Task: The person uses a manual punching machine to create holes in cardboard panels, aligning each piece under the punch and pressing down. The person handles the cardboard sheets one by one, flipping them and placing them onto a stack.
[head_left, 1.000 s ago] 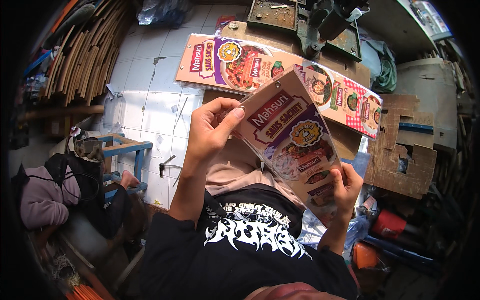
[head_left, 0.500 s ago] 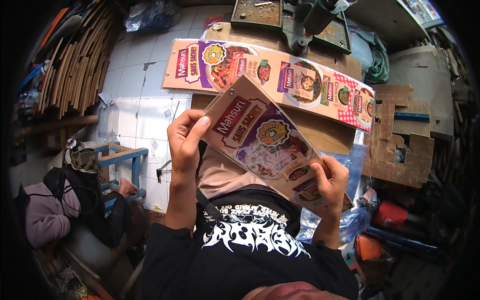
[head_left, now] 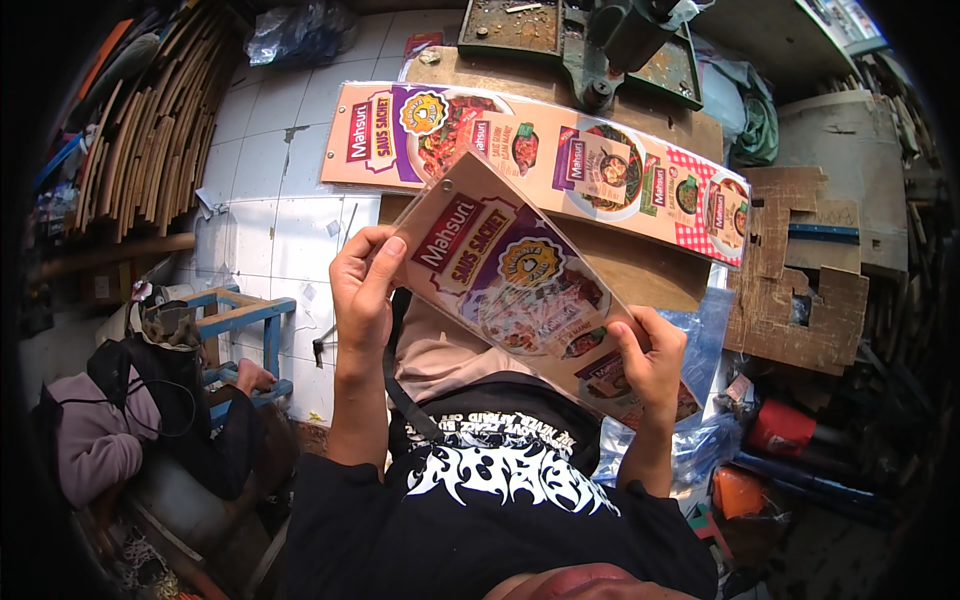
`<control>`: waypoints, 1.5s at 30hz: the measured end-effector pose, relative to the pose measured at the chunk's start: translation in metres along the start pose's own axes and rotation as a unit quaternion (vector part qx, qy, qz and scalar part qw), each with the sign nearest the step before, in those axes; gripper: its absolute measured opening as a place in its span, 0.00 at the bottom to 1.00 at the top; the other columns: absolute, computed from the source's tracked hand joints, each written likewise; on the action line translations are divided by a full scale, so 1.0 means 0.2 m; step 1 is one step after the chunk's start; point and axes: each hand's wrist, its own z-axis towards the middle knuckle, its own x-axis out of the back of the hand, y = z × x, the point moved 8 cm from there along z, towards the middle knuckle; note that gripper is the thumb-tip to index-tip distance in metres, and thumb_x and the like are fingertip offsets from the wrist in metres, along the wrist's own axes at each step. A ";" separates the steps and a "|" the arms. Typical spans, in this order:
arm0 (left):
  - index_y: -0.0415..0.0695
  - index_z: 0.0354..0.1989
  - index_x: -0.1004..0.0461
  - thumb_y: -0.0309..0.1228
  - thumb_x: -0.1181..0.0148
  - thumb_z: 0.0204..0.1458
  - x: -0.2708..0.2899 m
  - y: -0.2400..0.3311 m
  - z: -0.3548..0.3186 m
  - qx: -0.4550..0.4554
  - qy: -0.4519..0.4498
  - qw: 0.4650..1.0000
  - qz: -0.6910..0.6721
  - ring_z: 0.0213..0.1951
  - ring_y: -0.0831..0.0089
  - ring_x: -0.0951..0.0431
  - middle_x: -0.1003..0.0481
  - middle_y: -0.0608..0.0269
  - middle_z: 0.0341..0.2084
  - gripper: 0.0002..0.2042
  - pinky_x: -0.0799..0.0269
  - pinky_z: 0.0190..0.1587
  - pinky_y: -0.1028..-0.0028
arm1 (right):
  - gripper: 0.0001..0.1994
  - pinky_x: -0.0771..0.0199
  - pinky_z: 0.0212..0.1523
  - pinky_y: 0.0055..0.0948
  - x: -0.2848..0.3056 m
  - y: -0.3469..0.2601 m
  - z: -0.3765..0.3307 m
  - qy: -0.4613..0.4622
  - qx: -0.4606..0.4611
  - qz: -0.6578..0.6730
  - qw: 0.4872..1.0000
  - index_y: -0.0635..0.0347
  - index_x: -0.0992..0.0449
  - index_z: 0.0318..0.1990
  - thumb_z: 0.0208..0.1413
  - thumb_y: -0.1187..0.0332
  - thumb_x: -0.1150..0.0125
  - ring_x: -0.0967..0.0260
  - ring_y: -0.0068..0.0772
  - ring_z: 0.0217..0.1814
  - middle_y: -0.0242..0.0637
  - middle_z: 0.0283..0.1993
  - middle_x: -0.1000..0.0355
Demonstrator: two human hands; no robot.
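A long printed sign with food pictures, a purple patch and a glossy clear covering is held tilted in front of my body. My left hand pinches its upper left edge, thumb on the face. At the lower right, my right hand grips the opposite long edge, its thumb on the front; the fingers behind are hidden. A small metal eyelet shows in the sign's top corner. Beyond it, a stack of matching signs lies across a wooden board, partly covered by the held one.
A dark metal machine with trays stands behind the stack. Cut brown board is at the right, clear plastic sheeting nearby. At left are a blue stool, stacked wooden strips and another person's bare foot.
Both hands and the held sign have shifted slightly left. My right hand has also risen a little along the edge with it. The stacked signs look nearly unchanged.
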 end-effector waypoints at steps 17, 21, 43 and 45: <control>0.33 0.40 0.26 0.27 0.44 0.57 -0.02 0.01 0.00 0.003 0.007 1.000 0.014 0.34 0.81 0.27 0.23 0.61 0.32 0.09 0.32 0.41 0.81 | 0.08 0.34 0.27 0.22 -0.01 0.07 0.02 -0.008 -0.021 0.011 1.000 0.67 0.24 0.34 0.50 0.71 0.34 0.33 0.22 0.22 0.38 0.22 0.27; 0.31 0.42 0.27 0.26 0.46 0.57 -0.02 0.02 0.00 0.010 -0.007 1.000 -0.008 0.36 0.80 0.25 0.23 0.60 0.33 0.10 0.31 0.42 0.80 | 0.09 0.36 0.27 0.20 -0.01 0.09 0.03 -0.006 -0.029 0.031 0.999 0.67 0.23 0.35 0.52 0.70 0.35 0.35 0.18 0.23 0.34 0.22 0.28; 0.31 0.48 0.30 0.28 0.49 0.60 -0.05 0.03 0.01 0.010 -0.020 0.998 -0.051 0.39 0.73 0.21 0.23 0.55 0.39 0.13 0.22 0.44 0.72 | 0.11 0.40 0.24 0.18 0.00 0.13 0.04 -0.002 -0.036 0.039 0.999 0.68 0.24 0.35 0.54 0.67 0.35 0.41 0.13 0.22 0.29 0.19 0.32; 0.32 0.50 0.31 0.31 0.49 0.59 -0.06 0.02 0.01 0.013 -0.044 0.999 -0.015 0.39 0.71 0.21 0.23 0.53 0.40 0.15 0.23 0.44 0.71 | 0.11 0.40 0.24 0.18 0.01 0.14 0.03 -0.001 -0.038 0.041 0.998 0.68 0.24 0.35 0.54 0.67 0.35 0.41 0.13 0.22 0.29 0.19 0.32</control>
